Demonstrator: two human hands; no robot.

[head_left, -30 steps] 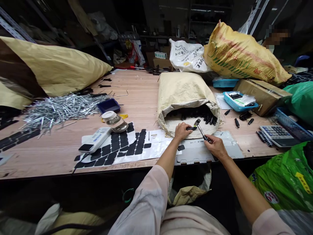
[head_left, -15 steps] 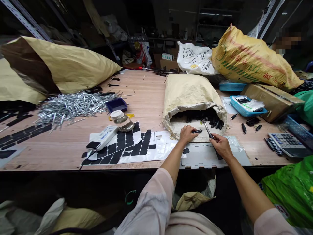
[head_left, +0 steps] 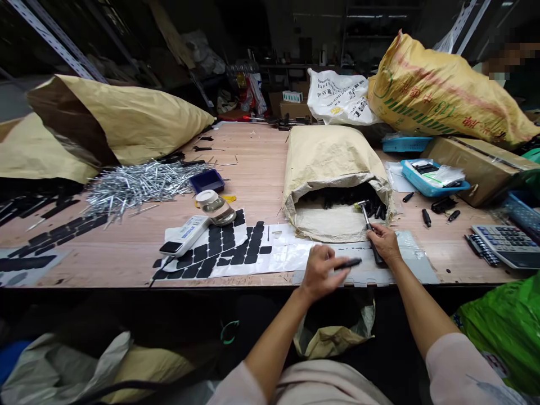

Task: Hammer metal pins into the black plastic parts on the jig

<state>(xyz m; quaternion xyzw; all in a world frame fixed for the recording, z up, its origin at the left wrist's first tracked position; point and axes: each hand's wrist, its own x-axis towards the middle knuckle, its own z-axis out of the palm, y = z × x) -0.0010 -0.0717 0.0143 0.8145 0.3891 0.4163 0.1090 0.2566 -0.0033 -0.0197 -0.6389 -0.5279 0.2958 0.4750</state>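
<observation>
My left hand (head_left: 323,273) is a little smeared by motion over the table's front edge. At its fingertips is a slim black handle-like piece (head_left: 349,264), held pointing right. In my right hand (head_left: 385,243) is a small hammer (head_left: 368,225) with a metal head and black grip, its head raised at the sack's mouth. Just beyond both hands lies a beige woven sack (head_left: 329,149), its mouth facing me, with many black pieces (head_left: 373,202) inside. Under my hands is a grey sheet (head_left: 407,259).
To the left are a heap of metal rods (head_left: 139,188), a dark blue tray (head_left: 206,181), a glass jar (head_left: 217,208) and a white device (head_left: 183,236). Rightward are blue baskets (head_left: 439,183), a cardboard box (head_left: 485,160) and a calculator (head_left: 506,244). A person is at the far right.
My left hand has drawn back from the sack's lip toward me, bringing the black piece along. The hammer stays in my right hand, which has shifted little. The view has turned slightly left.
</observation>
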